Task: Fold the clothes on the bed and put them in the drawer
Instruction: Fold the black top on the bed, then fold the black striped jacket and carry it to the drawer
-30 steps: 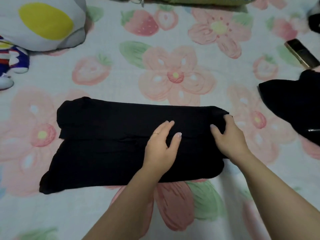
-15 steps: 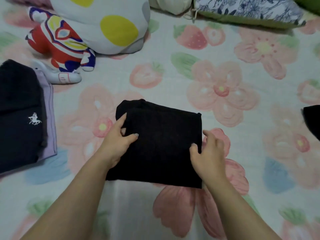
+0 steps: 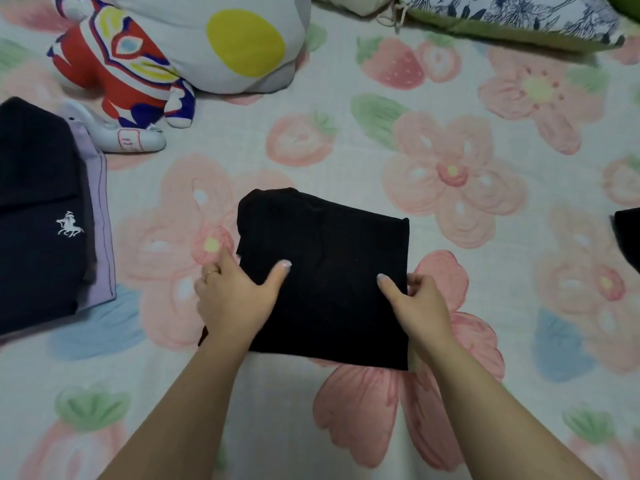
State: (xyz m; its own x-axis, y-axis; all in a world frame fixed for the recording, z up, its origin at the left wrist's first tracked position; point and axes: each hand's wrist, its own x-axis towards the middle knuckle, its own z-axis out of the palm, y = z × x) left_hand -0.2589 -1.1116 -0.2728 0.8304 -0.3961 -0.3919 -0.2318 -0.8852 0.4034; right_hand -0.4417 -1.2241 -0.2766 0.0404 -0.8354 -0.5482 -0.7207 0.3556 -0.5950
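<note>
At the left edge of the bed I see a folded navy garment with a small white horse-and-rider logo [image 3: 38, 216]. It lies on top of a folded lilac cloth [image 3: 101, 233], which shows only as a strip along its right side. Just beyond that stack, toward the far left corner, a red, white and blue plush toy [image 3: 114, 71] leans against a white cushion with a yellow dot [image 3: 239, 43]. A small white plastic object [image 3: 133, 140] lies at the toy's foot.

My left hand [image 3: 232, 299] takes the left edge of the folded black knit garment [image 3: 332, 271]. Its thumb lies flat on top and its fingers run along and under that edge, so it pinches the cloth. The garment sits in the middle of the pink flower-and-strawberry bedsheet [image 3: 346, 116], nearer the near edge than the far one. It is folded into a compact, nearly square packet, turned slightly clockwise. The surface is smooth and matte, the right side straight, and the far left corner rounded and a little bunched. My right hand [image 3: 420, 306] grips the right edge, thumb on top and fingers curled round the side.

Along the far edge to the right lies a white cushion with a dark blue floral print and green trim [image 3: 512, 15]. At the right edge a piece of black cloth [image 3: 628, 237] is cut off by the frame, well apart from the packet.
</note>
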